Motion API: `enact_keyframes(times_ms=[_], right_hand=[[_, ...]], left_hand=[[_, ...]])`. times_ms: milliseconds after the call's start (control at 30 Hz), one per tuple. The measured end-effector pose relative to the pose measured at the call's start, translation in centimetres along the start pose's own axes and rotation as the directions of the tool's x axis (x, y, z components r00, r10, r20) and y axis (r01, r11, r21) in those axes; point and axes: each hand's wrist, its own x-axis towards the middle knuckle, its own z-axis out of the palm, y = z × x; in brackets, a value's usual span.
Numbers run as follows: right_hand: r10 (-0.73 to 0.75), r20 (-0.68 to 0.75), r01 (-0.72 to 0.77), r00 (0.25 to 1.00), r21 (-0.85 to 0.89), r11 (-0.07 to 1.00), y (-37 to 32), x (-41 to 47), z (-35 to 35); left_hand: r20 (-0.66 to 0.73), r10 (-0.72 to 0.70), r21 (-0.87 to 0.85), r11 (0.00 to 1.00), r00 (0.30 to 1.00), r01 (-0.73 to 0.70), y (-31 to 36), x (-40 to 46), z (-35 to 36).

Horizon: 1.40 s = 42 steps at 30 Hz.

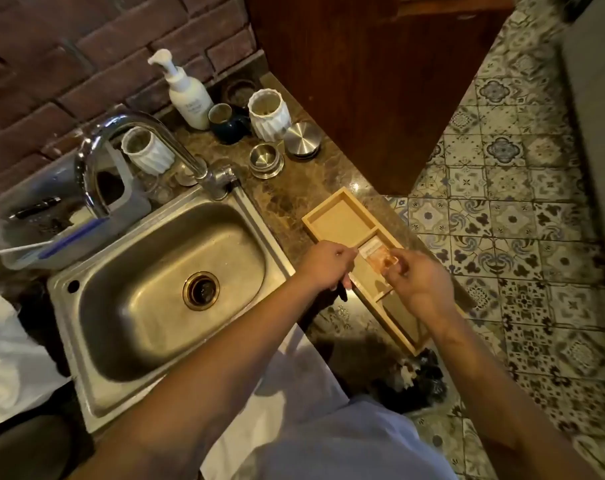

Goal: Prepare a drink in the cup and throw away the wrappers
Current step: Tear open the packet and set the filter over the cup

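Hands meet right of centre over the wooden tray [332, 216]: left hand [323, 266] and right hand [417, 284] each pinch an end of the orange sachet [375, 256] — probably to tear it. The dark cup [225, 121] waits at upper centre.

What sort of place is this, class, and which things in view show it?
Probably a small kitchenette or drinks corner: a steel sink with a tap, a soap pump bottle, and a dark cup on the stone counter.
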Motion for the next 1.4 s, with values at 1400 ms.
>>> enact_keyframes(times_ms=[1400], right_hand=[[0.158,0.111,-0.123,0.981,-0.275,0.954,-1.6,3.4,1.2]], left_hand=[[-0.102,-0.021,0.085,0.996,0.995,0.029,-0.4,3.6,2.8]])
